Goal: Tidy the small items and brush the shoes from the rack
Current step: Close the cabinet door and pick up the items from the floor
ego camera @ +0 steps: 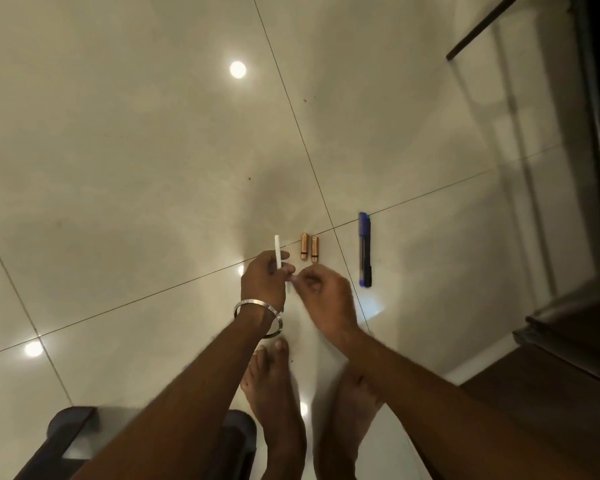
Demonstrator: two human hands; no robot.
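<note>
Both arms reach down, left hand (265,275) curled (fingers gripping), right hand (323,292) pinching beside it.

1. 2 batteries (309,249) lie side by side on the floor (118,150).
2. A marker (365,249) lies to their right, apart.
3. A stick (278,256) stands to their left.

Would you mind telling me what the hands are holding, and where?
The left hand grips a white pen around its middle; the right hand pinches its lower end.

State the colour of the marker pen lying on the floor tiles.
The marker pen is blue with a dark tip, clearest in the head view.
</note>
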